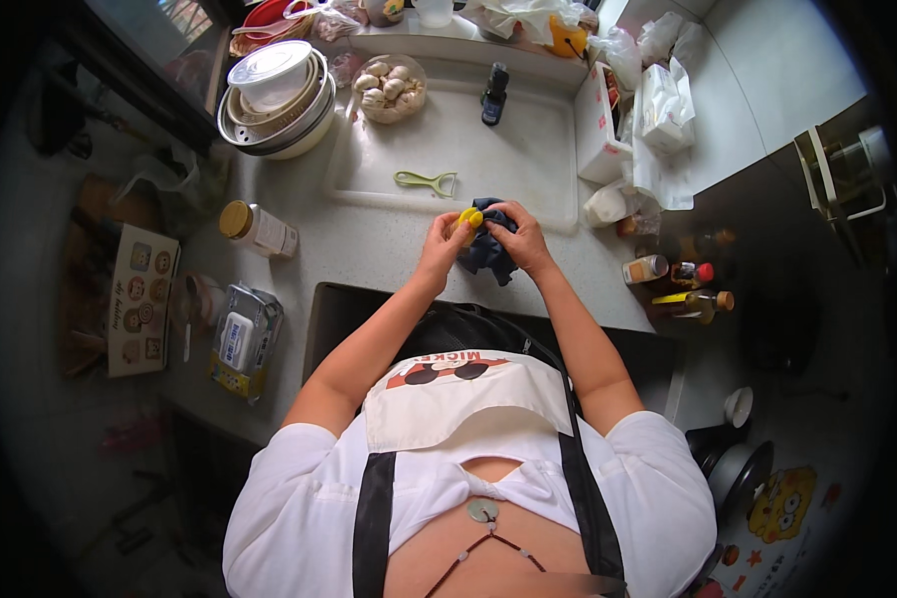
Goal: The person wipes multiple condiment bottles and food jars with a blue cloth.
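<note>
Both of my hands meet over the counter's front edge, just below the white tray [299,171]. My left hand [443,245] is closed around a small thing with a yellow top [470,216]; its lower part is hidden by my fingers. A dark blue cloth [486,257] is bunched in my right hand [520,239], pressed against the yellow-topped thing and hanging down between my hands. Just beyond them, a light green peeler [424,180] lies on the tray. Farther back on it are a bowl of garlic bulbs [391,90] and a small dark bottle [494,95].
Stacked bowls and colanders [277,100] stand at the back left. A jar with a tan lid [259,229] and a pack of wipes [244,341] are on the left. Sauce bottles [696,304], a white box [602,125] and a tissue pack [666,105] line the right.
</note>
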Demonstrator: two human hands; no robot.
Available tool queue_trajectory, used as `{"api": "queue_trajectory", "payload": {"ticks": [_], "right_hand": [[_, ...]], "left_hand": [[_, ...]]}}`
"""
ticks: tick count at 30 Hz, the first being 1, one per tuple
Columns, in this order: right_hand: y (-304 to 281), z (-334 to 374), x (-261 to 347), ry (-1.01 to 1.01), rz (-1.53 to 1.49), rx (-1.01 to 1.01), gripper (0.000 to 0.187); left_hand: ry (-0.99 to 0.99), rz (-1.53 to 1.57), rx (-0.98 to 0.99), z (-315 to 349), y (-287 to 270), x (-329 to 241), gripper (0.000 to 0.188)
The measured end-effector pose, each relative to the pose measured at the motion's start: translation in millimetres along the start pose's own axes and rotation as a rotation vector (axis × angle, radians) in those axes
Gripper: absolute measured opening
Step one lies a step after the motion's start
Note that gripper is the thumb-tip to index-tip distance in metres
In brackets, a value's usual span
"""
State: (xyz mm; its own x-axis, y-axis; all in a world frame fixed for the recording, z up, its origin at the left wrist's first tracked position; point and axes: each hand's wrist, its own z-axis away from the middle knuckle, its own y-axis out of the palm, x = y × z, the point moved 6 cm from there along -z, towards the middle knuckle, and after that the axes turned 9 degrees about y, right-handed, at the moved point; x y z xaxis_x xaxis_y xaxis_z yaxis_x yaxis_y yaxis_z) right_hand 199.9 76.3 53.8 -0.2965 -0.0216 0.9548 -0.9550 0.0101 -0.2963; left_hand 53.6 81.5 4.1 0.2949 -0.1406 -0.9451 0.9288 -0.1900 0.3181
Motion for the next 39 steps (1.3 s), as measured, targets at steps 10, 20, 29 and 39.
{"api": "queue_trajectory", "payload": {"ticks": [10,20,29,39], "right_hand": [[-26.6,-9.7,19.2,-0.018,0.21,0.016,0.043],[1.1,-29.9,38.4,-0.031,0.38,0.596,0.063],[-4.8,8.7,27.5,-0.06,0.134,-0.186,0.028],[-29.3,0.4,-8.1,0.257,-0.175,0.077,0.041]], "left_hand": [[0.017,0.04,0.069,-13.7,-3.7,-2.6,0.031],[0.018,0.057,0.2,-28.7,-4.5,-2.5,0.043],[0.035,-0.023,0.123,-40.9,-6.7,3.3,0.052],[0.081,-0.432,-0.118,-16.4,-10.3,11.2,0.05]]}}
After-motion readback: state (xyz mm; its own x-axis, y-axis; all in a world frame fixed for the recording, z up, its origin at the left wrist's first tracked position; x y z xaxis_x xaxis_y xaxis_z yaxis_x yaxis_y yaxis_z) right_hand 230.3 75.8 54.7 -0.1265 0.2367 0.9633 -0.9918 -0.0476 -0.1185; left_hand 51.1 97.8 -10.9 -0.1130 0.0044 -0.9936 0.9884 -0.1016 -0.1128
